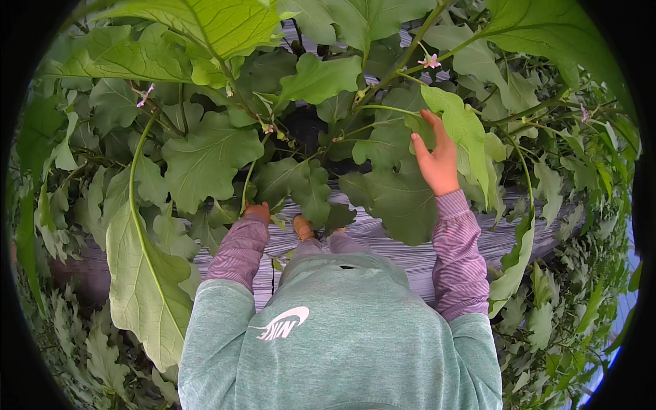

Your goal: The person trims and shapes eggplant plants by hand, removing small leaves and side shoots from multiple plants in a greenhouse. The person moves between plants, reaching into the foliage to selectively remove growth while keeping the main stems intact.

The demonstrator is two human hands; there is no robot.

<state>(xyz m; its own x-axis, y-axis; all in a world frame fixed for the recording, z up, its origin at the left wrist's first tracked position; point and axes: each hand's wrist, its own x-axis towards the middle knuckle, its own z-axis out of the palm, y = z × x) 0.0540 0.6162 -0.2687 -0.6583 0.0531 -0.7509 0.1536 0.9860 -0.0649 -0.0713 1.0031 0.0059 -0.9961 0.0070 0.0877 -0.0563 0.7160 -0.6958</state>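
Observation:
My right hand (pixel 438 156) is raised among eggplant foliage, thumb and a finger spread apart. It is beside a bright green eggplant leaf (pixel 461 134), whose blade covers part of it. A leaf stalk (pixel 387 108) runs just past the fingertips. Lower down, my left hand (pixel 258 210) reaches into the leaves near a pale upright leaf stalk (pixel 249 184). Its fingers are mostly hidden, so whether it grips anything is unclear. Between the hands hang broad, lobed eggplant leaves (pixel 294 187).
A thick branching stem (pixel 405 56) rises to the upper right, near a pink eggplant flower (pixel 429 61). A large drooping leaf (pixel 146 271) hangs by my left arm, another leaf (pixel 517 271) by my right. Wrinkled plastic ground sheeting (pixel 369 225) lies around my feet.

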